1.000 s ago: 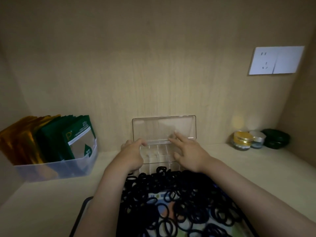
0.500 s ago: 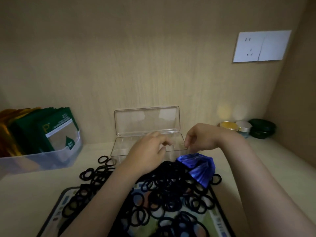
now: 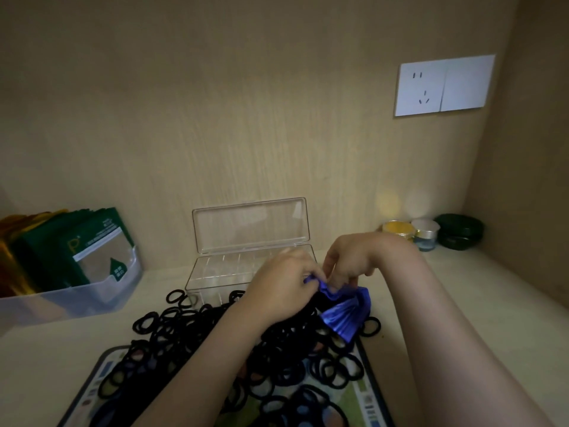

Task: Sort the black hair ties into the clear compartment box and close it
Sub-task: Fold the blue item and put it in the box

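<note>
Left hand (image 3: 281,285) and right hand (image 3: 351,257) together pinching what looks like blue foil bag (image 3: 346,315), black hair ties (image 3: 191,328) heaped beneath, open clear compartment box (image 3: 221,272) just behind

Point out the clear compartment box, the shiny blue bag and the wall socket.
clear compartment box (image 3: 215,274): head view, left compartments of its base.
shiny blue bag (image 3: 348,315): head view, pleated lower side.
wall socket (image 3: 420,89): head view, left plate.

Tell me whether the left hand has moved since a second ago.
Yes. Judged against the clear box, the left hand went from its left end to its right end, now gripping the blue bag.
</note>
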### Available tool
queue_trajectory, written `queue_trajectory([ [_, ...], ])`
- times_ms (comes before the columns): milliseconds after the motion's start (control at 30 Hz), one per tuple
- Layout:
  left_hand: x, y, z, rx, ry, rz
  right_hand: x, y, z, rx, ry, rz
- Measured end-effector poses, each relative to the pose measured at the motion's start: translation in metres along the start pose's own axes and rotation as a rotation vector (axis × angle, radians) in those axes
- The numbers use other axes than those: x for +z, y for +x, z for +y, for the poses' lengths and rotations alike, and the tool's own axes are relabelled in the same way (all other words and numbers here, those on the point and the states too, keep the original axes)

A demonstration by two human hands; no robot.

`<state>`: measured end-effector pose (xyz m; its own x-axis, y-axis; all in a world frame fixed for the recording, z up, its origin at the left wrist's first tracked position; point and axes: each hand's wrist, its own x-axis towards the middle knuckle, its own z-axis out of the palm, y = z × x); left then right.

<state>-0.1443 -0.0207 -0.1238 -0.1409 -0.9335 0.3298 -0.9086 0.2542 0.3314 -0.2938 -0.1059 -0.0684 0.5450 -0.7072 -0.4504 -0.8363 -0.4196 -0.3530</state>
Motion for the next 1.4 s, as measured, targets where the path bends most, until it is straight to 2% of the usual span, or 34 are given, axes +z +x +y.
queue_trajectory([
  [133,-0.032,0.002,0.001,-0.186,-0.331,0.161,-0.011,-0.019,-0.007,-0.128,0.123,0.088],
  [233,-0.059,-0.001,-0.003,-0.208,-0.497,0.228,-0.011,-0.025,-0.019,-0.257,0.206,0.129],
  [367,-0.088,-0.014,-0.016,-0.271,-0.739,0.343,-0.001,-0.013,-0.04,-0.365,0.249,0.263],
  [567,-0.11,-0.029,-0.047,-0.35,-0.888,0.432,0.021,0.005,-0.066,-0.498,0.517,0.212],
  [633,-0.113,-0.03,-0.06,-0.413,-1.067,0.47,0.03,0.01,-0.076,-0.544,0.636,0.204],
  [733,-0.116,-0.031,-0.075,-0.484,-1.61,0.333,0.039,0.016,-0.091,-0.59,0.792,0.276],
  [800,-0.116,-0.035,-0.082,-0.51,-1.766,0.128,0.039,0.02,-0.098,-0.589,0.852,0.344],
  [867,-0.113,-0.039,-0.083,-0.494,-1.608,-0.053,0.036,0.024,-0.105,-0.575,0.879,0.363],
  [900,-0.111,-0.04,-0.084,-0.5,-1.484,-0.074,0.034,0.026,-0.108,-0.568,0.886,0.351],
  [1033,-0.107,-0.039,-0.091,-0.556,-1.179,0.242,0.028,0.033,-0.118,-0.517,0.893,0.305],
  [1100,-0.11,-0.04,-0.094,-0.522,-1.068,0.298,0.028,0.037,-0.12,-0.465,0.922,0.358],
  [1233,-0.114,-0.041,-0.096,-0.457,-0.912,0.235,0.027,0.039,-0.113,-0.386,0.931,0.445],
  [1333,-0.118,-0.043,-0.094,-0.408,-0.697,0.11,0.026,0.036,-0.109,-0.422,0.944,0.448],
  [1400,-0.119,-0.043,-0.094,-0.399,-0.634,0.095,0.025,0.034,-0.108,-0.451,0.949,0.475],
])
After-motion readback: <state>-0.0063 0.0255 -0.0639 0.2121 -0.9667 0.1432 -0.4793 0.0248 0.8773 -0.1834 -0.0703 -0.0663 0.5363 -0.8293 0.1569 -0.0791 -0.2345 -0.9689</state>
